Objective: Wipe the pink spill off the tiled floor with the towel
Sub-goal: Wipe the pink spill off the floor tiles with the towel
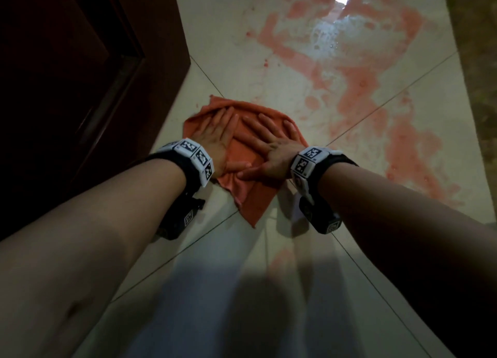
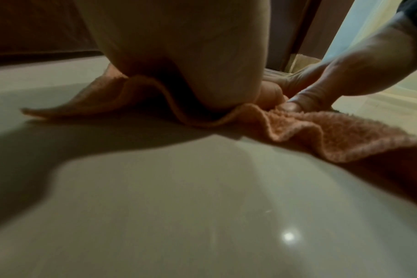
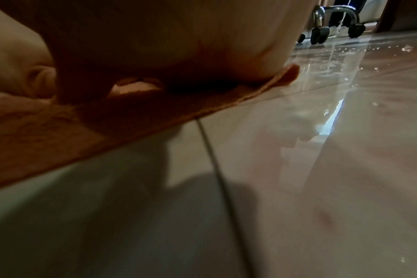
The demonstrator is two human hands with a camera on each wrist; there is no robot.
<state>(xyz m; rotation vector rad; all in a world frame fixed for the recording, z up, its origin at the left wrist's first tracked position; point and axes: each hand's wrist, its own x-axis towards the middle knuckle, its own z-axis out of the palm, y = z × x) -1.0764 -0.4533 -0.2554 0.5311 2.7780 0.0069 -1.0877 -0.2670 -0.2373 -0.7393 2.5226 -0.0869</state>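
Observation:
An orange towel (image 1: 248, 193) lies crumpled on the pale tiled floor (image 1: 226, 70). Both hands lie flat on it side by side, fingers straight and pointing away from me: my left hand (image 1: 217, 132) on its left half, my right hand (image 1: 269, 140) on its right half. The pink spill (image 1: 352, 89) spreads in smears beyond and to the right of the towel, with a wet glare at the top. In the left wrist view the towel (image 2: 321, 135) bunches under the left palm (image 2: 179, 56), and the right hand's thumb (image 2: 295, 105) presses it. The right wrist view shows the towel edge (image 3: 60, 135) under the right palm (image 3: 179, 37).
A dark wooden door (image 1: 80, 75) stands close on the left. A darker strip (image 1: 478, 89) borders the tiles on the right. Chair castors (image 3: 321, 32) stand far across the wet floor. My light-clothed legs (image 1: 215, 304) fill the near floor.

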